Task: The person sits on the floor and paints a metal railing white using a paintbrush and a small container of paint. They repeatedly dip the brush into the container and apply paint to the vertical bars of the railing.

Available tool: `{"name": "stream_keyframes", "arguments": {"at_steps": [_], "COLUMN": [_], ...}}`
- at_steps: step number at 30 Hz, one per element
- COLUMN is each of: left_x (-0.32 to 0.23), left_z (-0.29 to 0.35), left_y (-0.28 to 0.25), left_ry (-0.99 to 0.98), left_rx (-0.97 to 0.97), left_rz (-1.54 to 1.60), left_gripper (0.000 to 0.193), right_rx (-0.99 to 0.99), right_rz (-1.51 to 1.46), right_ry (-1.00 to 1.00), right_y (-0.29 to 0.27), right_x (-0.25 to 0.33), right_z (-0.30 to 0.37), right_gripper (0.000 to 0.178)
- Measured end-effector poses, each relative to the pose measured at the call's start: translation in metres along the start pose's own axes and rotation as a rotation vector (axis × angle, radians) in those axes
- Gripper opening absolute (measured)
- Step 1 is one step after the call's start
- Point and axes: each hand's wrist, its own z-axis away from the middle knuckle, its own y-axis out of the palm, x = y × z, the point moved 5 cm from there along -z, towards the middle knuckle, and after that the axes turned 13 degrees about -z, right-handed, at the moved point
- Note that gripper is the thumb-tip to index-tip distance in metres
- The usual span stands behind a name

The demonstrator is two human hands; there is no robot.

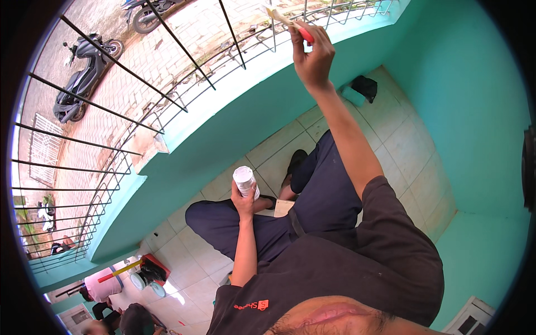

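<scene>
My right hand (316, 58) is raised at the top, closed around the red handle of a paintbrush (277, 15). The brush's pale bristle end points up and left, close to the thin black window bars (234, 34). Lower down, over my bent leg, my left hand (243, 203) wraps round a white cup-like container (244, 176) held roughly upright. Its top looks white; whether that is paint or a lid I cannot tell. A teal low wall (223, 134) with a paler ledge (237, 78) runs beneath the bars.
A wooden piece (283, 208) shows between my legs on the tiled floor (190, 245). A black bag (364, 88) lies in the far corner. At lower left are a red dustpan-like thing (159, 268) and other people (103, 286). Outside stands a parked motorbike (84, 78).
</scene>
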Motion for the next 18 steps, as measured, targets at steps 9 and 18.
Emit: {"name": "stream_keyframes", "arguments": {"at_steps": [9,18], "left_x": [-0.002,-0.002], "left_z": [0.003,0.003], "left_y": [0.001,-0.001], "left_ry": [-0.052,-0.009], "left_rx": [-0.005,-0.026], "left_rz": [0.048,0.045], "left_gripper": [0.059,0.057], "right_rx": [-0.091,-0.116], "right_rz": [0.002,0.007], "right_ry": [0.0,-0.066], "right_y": [-0.009,-0.012], "right_x": [0.004,0.005], "right_z": [-0.017,-0.031], "right_gripper": [0.014,0.012]}}
